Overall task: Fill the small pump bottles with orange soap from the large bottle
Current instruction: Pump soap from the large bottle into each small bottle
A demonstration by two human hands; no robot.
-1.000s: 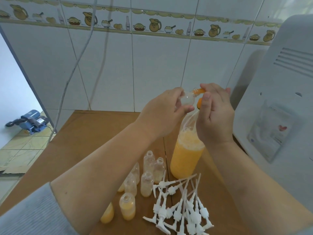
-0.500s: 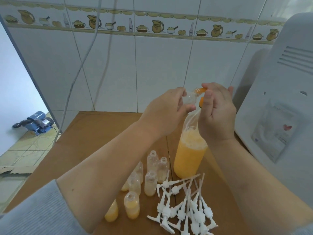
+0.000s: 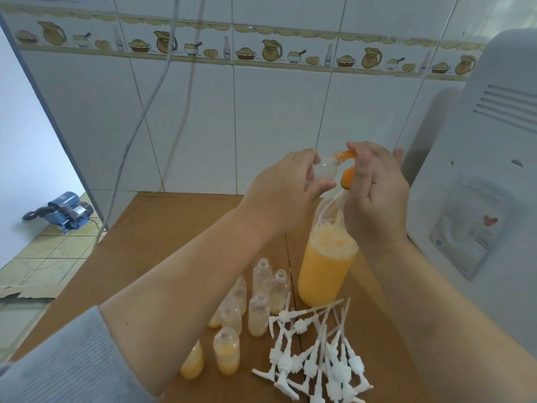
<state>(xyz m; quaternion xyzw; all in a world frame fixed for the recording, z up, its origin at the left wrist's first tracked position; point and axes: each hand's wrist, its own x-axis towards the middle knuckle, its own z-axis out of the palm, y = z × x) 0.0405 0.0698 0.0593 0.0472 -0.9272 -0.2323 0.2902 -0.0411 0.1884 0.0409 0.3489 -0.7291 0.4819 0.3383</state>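
The large clear bottle (image 3: 325, 271), about half full of orange soap with foam on top, stands on the brown table (image 3: 162, 228). My right hand (image 3: 374, 193) grips its orange pump top (image 3: 347, 177). The orange spout (image 3: 347, 154) points into the mouth of a small clear bottle (image 3: 325, 170), which my left hand (image 3: 284, 193) holds tilted on its side, level with the spout. Several small bottles (image 3: 258, 312) stand in front of the large one. Two near ones (image 3: 226, 356) hold orange soap.
A pile of white pump heads (image 3: 316, 353) lies at the table's front right. A large white appliance (image 3: 479, 184) stands close on the right. Behind is a tiled wall, with cables (image 3: 136, 126) hanging at the left. A blue pump (image 3: 62, 210) sits on the floor.
Both hands keep the same hold at the large bottle's top. Only the view has shifted slightly.
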